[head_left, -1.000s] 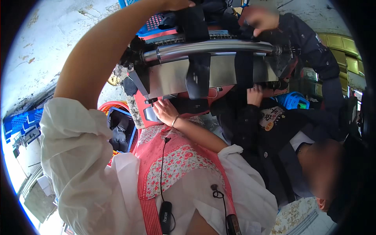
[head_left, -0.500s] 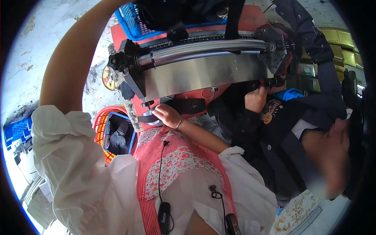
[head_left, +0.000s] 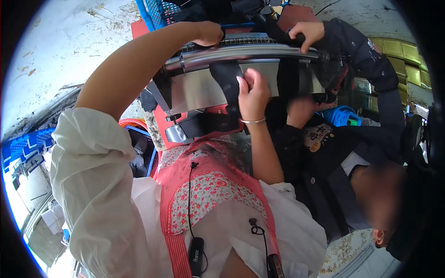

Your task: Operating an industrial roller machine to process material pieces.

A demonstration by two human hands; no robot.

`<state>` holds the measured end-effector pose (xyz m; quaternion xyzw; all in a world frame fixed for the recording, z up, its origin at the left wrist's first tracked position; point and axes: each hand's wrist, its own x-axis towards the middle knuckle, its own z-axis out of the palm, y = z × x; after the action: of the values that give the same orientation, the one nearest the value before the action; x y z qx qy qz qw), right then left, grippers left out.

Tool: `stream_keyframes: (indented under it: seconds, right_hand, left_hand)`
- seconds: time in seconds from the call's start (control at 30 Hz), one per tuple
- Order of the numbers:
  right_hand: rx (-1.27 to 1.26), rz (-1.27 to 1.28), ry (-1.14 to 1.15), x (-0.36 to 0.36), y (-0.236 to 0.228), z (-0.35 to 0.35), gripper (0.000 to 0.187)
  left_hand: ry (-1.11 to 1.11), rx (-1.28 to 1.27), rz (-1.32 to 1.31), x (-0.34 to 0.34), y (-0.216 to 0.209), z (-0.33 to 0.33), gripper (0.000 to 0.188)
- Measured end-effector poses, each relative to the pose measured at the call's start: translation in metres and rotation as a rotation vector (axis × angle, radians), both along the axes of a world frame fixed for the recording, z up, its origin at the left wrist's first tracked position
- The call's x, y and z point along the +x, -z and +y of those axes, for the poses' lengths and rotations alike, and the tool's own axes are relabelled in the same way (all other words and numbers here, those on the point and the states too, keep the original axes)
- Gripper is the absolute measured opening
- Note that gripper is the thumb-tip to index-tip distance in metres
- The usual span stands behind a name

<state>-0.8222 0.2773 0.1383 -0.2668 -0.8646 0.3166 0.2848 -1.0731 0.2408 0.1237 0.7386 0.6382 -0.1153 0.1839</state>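
Note:
A machine with a long metal roller (head_left: 250, 52) and a shiny metal plate (head_left: 192, 90) stands before me. My left hand (head_left: 208, 34) is curled behind the roller, next to dark material; its fingertips are hidden. Over the plate hangs a black strip (head_left: 226, 83). My right hand (head_left: 254, 97) is at that strip, fingers bent and thumb against its right edge. A second black strip (head_left: 288, 78) lies farther right. Beside it a co-worker has one hand (head_left: 309, 33) on the roller's far right and another, blurred hand (head_left: 300, 111) below the plate.
The co-worker's dark sleeve (head_left: 361, 51) borders the right side. A blue mesh basket (head_left: 150, 14) stands behind the machine, and another blue basket (head_left: 340, 116) is at right. Near my left side is a blue-rimmed bin (head_left: 153, 160) with dark pieces. A wide black band (head_left: 208, 124) lies below the plate.
My left hand has come down into view behind the roller. My right hand has moved up and right to the plate. Two black strips now hang over it, and a co-worker's hand has reached the roller.

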Motion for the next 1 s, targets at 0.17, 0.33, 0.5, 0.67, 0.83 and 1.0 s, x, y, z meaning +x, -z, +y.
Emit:
stream_keyframes:
  seconds: [0.17,0.33,0.5,0.67,0.83,1.0]
  right_hand:
    - [0.019,-0.020,-0.783,0.036,0.030,-0.105,0.011]
    - [0.329,-0.303,-0.896,0.048,0.123,-0.167,0.015]
    - [0.221,-0.084,-0.998,0.050,0.125,-0.172,0.011]
    - [-0.270,0.089,-0.779,0.064,0.053,-0.114,0.015]
    - [-0.418,-0.168,-0.130,0.050,0.001,-0.029,0.027]
    - [0.120,0.047,-0.062,0.006,0.009,-0.032,0.040]
  left_hand:
    - [-0.423,0.199,-0.326,-0.003,0.011,0.002,0.032]
    - [-0.452,0.398,-0.150,-0.029,-0.045,0.013,0.031]
    - [-0.567,0.605,-0.009,-0.047,-0.113,0.006,0.026]
    - [-0.688,0.667,0.135,-0.067,-0.133,-0.002,0.028]
    - [-0.573,0.573,-0.251,-0.051,-0.086,-0.020,0.027]
    - [-0.074,-0.061,-0.193,0.008,-0.005,0.001,0.041]
